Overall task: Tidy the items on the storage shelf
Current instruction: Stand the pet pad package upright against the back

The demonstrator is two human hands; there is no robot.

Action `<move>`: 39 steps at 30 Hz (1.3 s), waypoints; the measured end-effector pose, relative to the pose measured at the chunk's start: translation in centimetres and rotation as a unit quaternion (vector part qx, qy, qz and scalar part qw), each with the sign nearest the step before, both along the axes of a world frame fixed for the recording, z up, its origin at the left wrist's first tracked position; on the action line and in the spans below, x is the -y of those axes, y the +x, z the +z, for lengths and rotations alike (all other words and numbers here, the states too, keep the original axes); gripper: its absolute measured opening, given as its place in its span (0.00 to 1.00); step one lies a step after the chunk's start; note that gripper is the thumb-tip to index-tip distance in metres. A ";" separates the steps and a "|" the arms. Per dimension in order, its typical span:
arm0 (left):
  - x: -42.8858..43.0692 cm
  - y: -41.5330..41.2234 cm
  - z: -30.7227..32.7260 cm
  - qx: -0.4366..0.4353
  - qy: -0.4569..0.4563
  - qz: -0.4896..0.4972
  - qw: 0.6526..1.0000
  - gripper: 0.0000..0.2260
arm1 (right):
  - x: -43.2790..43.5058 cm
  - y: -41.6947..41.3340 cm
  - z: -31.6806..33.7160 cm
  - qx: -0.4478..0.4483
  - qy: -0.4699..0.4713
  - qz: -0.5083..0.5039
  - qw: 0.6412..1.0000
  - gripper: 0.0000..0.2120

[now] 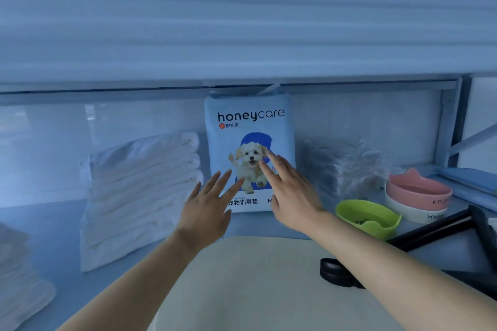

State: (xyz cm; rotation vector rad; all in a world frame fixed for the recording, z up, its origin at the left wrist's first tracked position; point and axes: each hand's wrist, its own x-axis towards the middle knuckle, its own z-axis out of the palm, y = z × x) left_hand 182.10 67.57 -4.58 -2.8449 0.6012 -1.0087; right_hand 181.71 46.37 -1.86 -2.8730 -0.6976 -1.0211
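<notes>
My left hand [207, 209] and right hand [290, 196] are both spread wide, fingers [269, 169] straight, holding nothing. The pad pack [247, 121] stands upright on the shelf [53, 250] just beyond those fingers, folded white stack [139, 191] left of them, green bowl [368, 217] right. I judge an uneven push could tip the tall pack sideways onto the bowl.

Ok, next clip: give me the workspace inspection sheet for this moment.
Surface: blue shelf board, items along the back.
Job's things: honeycare pack upright in the middle; white folded stack to its left; clear-wrapped bundle to its right; green bowl; pink bowl nested on white bowl.
Clutter: black frame and black looped band at right.
Grippers: left hand and right hand open, fingers spread at the pack's front; contact unclear.
Cables: nothing seen.
Surroundings: metal shelf upright at right; ribbed panel above.
</notes>
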 end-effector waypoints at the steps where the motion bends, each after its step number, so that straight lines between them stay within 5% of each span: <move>1: -0.1 -0.1 -0.1 -0.002 -0.014 0.001 1.000 0.32 | -0.3 -0.3 -0.3 -0.002 0.002 0.010 1.000 0.35; 20: -2.7 -2.1 -0.5 -0.057 -0.103 0.007 0.993 0.30 | -1.0 -0.8 -2.0 -0.055 0.008 0.003 0.998 0.31; 31: -0.6 0.4 0.0 -0.120 -0.063 -0.017 0.991 0.31 | 1.2 3.4 -2.2 -0.064 -0.184 -0.059 0.979 0.34; 39: 2.0 2.7 -0.8 -0.101 0.019 -0.028 0.994 0.26 | 4.1 5.7 -2.2 -0.085 -0.227 -0.054 0.969 0.31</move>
